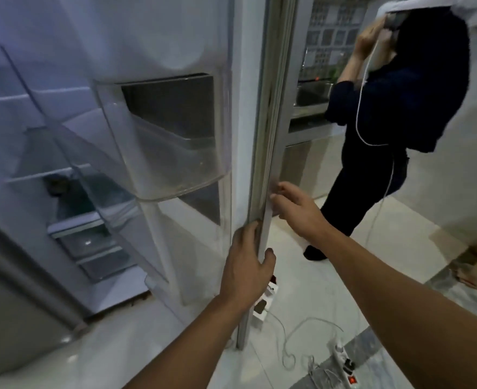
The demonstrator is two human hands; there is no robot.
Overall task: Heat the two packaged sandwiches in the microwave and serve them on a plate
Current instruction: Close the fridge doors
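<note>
1. Fingers, left hand point(248, 265): curled round the outer edge of the fridge door point(172, 51), thumb on the near side, the rest wrapped onto the door's inner face. Firm grasp on the door and nothing else.
2. Fingers, right hand point(293, 206): loosely spread, tips touching the door's seal strip point(271, 108) just above the left hand. No object in this hand.
3. Door: swung open toward the camera; a clear bin point(175, 164) on its inner side looks empty, though blur makes this uncertain.
4. Fridge interior point(71, 192): dim shelves and lower drawers at left; contents too dark and blurred to name.
5. Sandwiches: not identifiable anywhere in view. Likely on a shelf inside, but the picture does not show them.
6. Microwave and plate: not clearly in view; a steel surface point(310, 108) shows beyond the door.
7. Bystander point(386, 108): a second person in dark clothes stands beyond the door, hands raised, a white cable hanging down.
8. Floor point(302, 262): pale tile with a power strip point(344, 360) and loose cables near the door's foot.
9. Progress: earliest stage. Judged done: fridge open. Left: fetching both sandwiches, heating, plating.
</note>
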